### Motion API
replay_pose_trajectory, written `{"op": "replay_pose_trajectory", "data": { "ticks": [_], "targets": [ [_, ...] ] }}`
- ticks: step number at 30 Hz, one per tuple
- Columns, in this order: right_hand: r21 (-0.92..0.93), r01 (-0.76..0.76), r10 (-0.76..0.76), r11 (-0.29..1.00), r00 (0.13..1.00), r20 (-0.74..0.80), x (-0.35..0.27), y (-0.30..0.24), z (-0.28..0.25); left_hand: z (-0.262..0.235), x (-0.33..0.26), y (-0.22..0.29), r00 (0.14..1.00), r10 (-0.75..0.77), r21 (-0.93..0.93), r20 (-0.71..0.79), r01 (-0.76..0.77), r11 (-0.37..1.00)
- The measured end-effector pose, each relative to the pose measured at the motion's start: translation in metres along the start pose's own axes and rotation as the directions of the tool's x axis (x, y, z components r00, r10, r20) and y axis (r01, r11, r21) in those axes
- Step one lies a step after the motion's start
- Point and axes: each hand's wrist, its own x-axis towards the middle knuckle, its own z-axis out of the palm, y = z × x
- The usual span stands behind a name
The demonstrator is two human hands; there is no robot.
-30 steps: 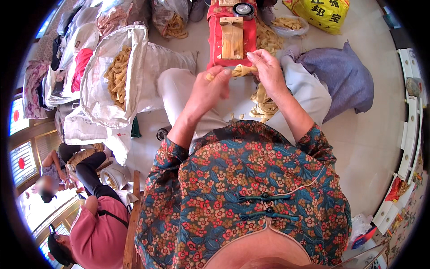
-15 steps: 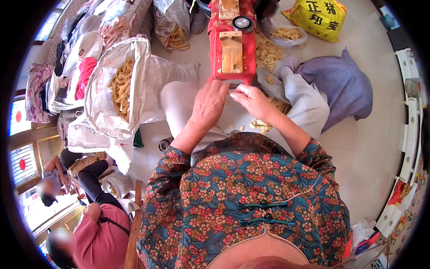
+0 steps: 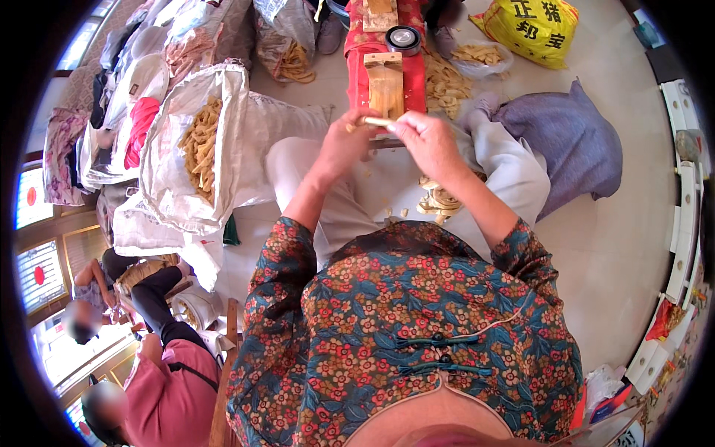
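My left hand (image 3: 344,145) and my right hand (image 3: 430,149) meet at the near end of a narrow bench covered with red cloth (image 3: 357,78). Between them they hold a pale tan strip (image 3: 378,121), roughly level, one end in each set of fingers. Just beyond the strip, a wooden block with a sloped face (image 3: 385,83) sits on the cloth. Behind that block lies a round black roll with a silvery centre (image 3: 403,39). More pale pieces (image 3: 439,200) lie in a small heap by my right thigh.
At left stands an open white woven sack (image 3: 153,160) of tan strips. Strips (image 3: 447,89) are heaped on the floor right of the bench, near a yellow bag (image 3: 530,30) and a bluish-grey cloth (image 3: 570,141). Two people sit at lower left, one in a pink top (image 3: 175,387).
Both hands have lifted a little and moved toward the wooden block. The pale strip, mostly hidden by my fingers before, now shows between them.
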Motion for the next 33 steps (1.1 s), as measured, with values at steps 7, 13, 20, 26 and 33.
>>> {"op": "replay_pose_trajectory", "data": {
  "ticks": [7, 13, 20, 26, 33],
  "targets": [
    [-0.069, 0.007, -0.012, 0.998, 0.997, -0.073, 0.024, 0.012, -0.009, -0.006, 0.021, 0.0, 0.963, 0.257, 0.296, -0.079, -0.223, 0.929],
    [-0.15, 0.112, -0.133, 0.982, 0.982, -0.137, 0.042, 0.006, -0.004, -0.006, 0.034, 0.017, 0.956, 0.263, 0.452, -0.131, -0.178, 0.874],
    [-0.431, -0.009, -0.042, 0.902, 0.993, -0.107, 0.031, 0.041, -0.002, -0.004, 0.024, -0.005, 0.918, 0.347, 0.713, -0.192, -0.113, 0.692],
    [-0.362, 0.238, -0.282, 0.901, 0.957, -0.073, -0.01, -0.011, -0.002, 0.016, -0.024, 0.013, 0.962, -0.202, 0.007, -0.181, 0.207, 0.978],
    [-0.061, 0.544, -0.544, 0.837, 0.839, 0.028, -0.053, -0.022, 0.029, 0.038, -0.063, -0.015, 0.901, -0.384, -0.573, 0.202, 0.427, 0.7]
  ]
}}
